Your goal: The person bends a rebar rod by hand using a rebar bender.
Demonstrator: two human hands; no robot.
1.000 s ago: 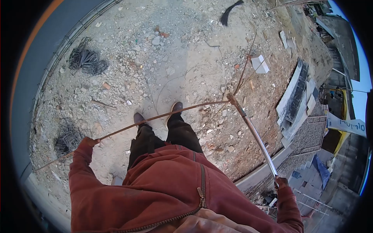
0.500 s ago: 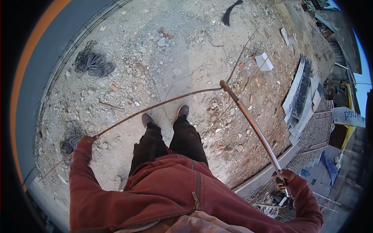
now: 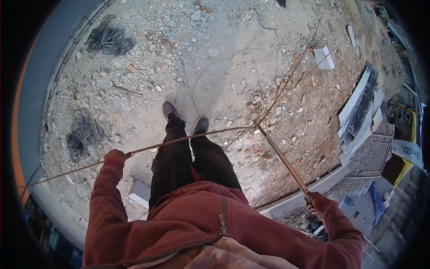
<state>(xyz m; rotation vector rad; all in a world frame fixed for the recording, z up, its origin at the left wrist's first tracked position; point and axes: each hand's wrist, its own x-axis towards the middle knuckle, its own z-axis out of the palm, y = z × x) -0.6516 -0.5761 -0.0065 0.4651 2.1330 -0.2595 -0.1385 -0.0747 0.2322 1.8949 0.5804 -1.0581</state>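
My left hand (image 3: 116, 156) is closed around a long, thin steel rebar rod (image 3: 192, 137), its thumb stretched along it. The rod crosses in front of my legs and runs out past the hand to the far left. My right hand (image 3: 316, 204) grips the lower end of a copper-brown metal bar (image 3: 285, 160), apparently a rebar bending bar. That bar's small head meets the rod right of my feet. There the rod angles away toward the upper right. Its exact fit in the head is too small to make out.
Tangled bundles of dark wire or thin steel (image 3: 109, 40) lie on the rubble-strewn ground at left. A white angular piece (image 3: 323, 58) and stacked broken panels (image 3: 356, 107) lie at right. A concrete kerb (image 3: 329, 181) runs by my right hand.
The bar's head has come lower, nearer my body, and my right hand has shifted slightly left. My left hand has moved right. The ground has slid upward in view; my right foot has stepped back.
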